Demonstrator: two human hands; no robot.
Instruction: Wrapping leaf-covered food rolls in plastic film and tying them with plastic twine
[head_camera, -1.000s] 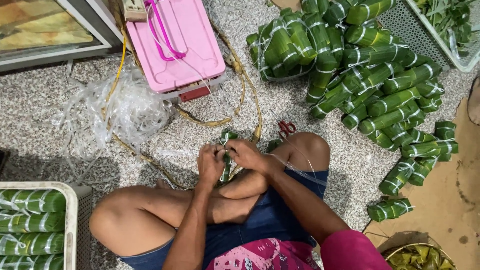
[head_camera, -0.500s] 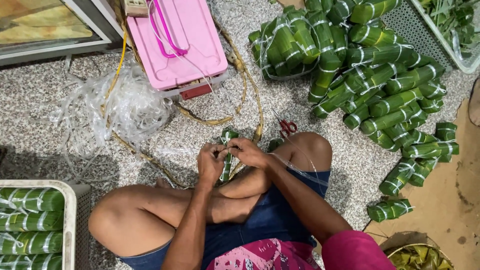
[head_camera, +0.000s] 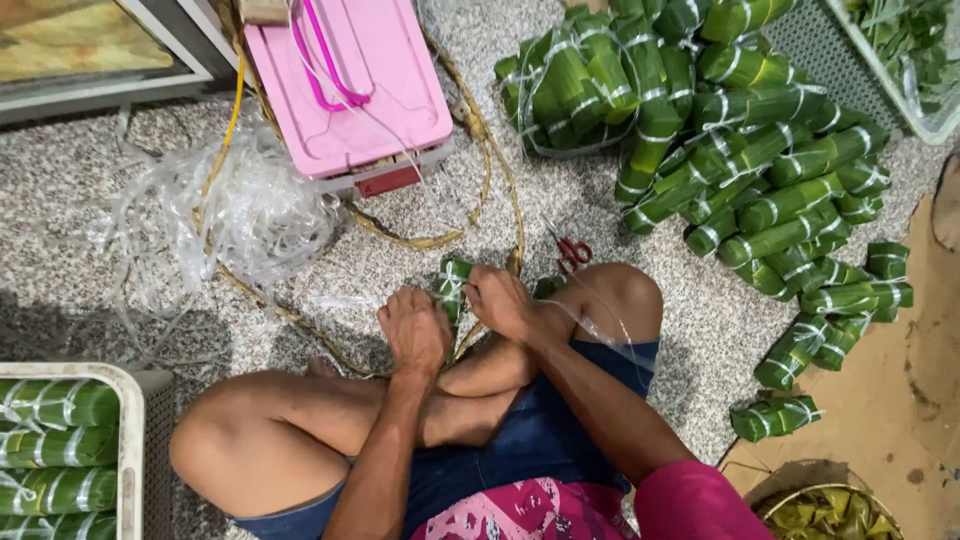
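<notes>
Hands are gripping a green leaf-wrapped roll (head_camera: 452, 285) on the floor: left hand (head_camera: 413, 330), right hand (head_camera: 498, 302). Keeping the clear string (head_camera: 330, 300) taut probably helps.

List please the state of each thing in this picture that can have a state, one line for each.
left hand: closed on the leaf roll
right hand: closed on the same roll
leaf roll: upright between both hands
pink box: lid shut
red scissors: lying on the floor, unheld
pile of rolls: tied, heaped on the floor
white crate: holds tied rolls
plastic string: loose tangle
</notes>
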